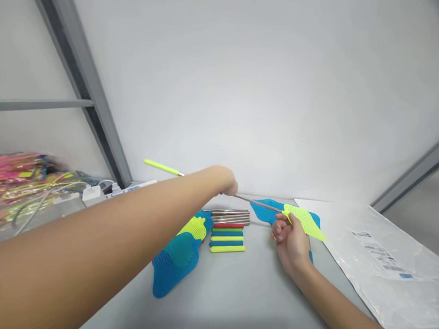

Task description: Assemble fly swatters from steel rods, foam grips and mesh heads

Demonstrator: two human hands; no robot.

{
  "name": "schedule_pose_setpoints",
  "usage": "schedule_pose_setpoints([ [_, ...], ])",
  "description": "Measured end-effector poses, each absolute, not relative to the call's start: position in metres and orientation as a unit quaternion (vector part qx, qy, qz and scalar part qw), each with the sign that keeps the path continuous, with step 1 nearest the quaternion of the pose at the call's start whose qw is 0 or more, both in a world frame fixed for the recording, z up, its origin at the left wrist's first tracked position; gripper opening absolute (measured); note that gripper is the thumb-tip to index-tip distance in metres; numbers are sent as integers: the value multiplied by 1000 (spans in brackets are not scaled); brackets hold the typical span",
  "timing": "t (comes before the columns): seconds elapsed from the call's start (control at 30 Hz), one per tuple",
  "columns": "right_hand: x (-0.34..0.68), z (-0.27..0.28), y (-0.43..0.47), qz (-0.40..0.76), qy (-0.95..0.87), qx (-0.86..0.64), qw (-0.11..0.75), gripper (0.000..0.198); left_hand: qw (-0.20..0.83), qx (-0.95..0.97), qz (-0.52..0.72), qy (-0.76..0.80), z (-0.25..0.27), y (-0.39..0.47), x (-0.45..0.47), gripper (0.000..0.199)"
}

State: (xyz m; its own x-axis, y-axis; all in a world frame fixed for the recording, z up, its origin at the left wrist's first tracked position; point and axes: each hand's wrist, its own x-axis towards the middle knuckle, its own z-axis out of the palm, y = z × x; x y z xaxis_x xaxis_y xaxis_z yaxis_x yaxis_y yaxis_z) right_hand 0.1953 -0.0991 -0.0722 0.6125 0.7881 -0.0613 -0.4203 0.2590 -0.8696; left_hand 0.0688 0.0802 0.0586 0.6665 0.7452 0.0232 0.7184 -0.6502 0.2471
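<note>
A yellow fly swatter (305,222) with a telescopic metal rod stretches across between my hands, its yellow grip pointing up to the left. My right hand (291,239) pinches it at the neck, where the perforated head meets the rod. Around the rod, nearer the grip, my left hand (228,182) is closed; my forearm hides most of its fingers. Blue swatter heads (267,212) lie behind and beneath the yellow one. In front of my left forearm are loose blue and yellow swatter heads (180,261) in an overlapping pile.
Several coloured handle grips (227,239) lie in a row mid-table, with metal rods (231,216) behind them. A white plastic mailing bag (387,254) covers the right side. Bagged colourful items (27,182), cables and a power strip (126,189) are at left. The wall rises behind.
</note>
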Motion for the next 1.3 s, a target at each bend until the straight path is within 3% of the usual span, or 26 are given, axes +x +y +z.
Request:
schedule_pose_setpoints([
  [0.13, 206, -77, -92, 378, -181, -460, 783, 31, 80, 925, -61, 368, 53, 55, 56, 26],
  [0.23, 210, -79, -89, 372, -190, -460, 784, 33, 53, 937, -82, 335, 46, 33, 36, 43],
  [0.33, 209, -83, -87, 355, -219, -472, 777, 33, 33, 952, -82, 294, 37, 9, 19, 47],
  [0.5, 207, -80, -90, 371, -220, -481, 763, 34, -16, 972, -78, 220, 23, -18, 4, 13],
  [0.63, 227, -64, -91, 345, -230, -442, 795, 38, -68, 968, -41, 236, 23, -11, -9, 23],
  [0.73, 253, -57, -89, 274, -215, -435, 830, 39, -81, 960, -25, 265, 26, -3, -17, 7],
  [0.9, 278, -59, -86, 264, -196, -429, 841, 35, -15, 960, -7, 279, 25, -11, -18, 33],
  [1.3, 296, -55, -88, 288, -165, -409, 850, 38, 303, 908, -80, 278, 28, -19, -51, 29],
])
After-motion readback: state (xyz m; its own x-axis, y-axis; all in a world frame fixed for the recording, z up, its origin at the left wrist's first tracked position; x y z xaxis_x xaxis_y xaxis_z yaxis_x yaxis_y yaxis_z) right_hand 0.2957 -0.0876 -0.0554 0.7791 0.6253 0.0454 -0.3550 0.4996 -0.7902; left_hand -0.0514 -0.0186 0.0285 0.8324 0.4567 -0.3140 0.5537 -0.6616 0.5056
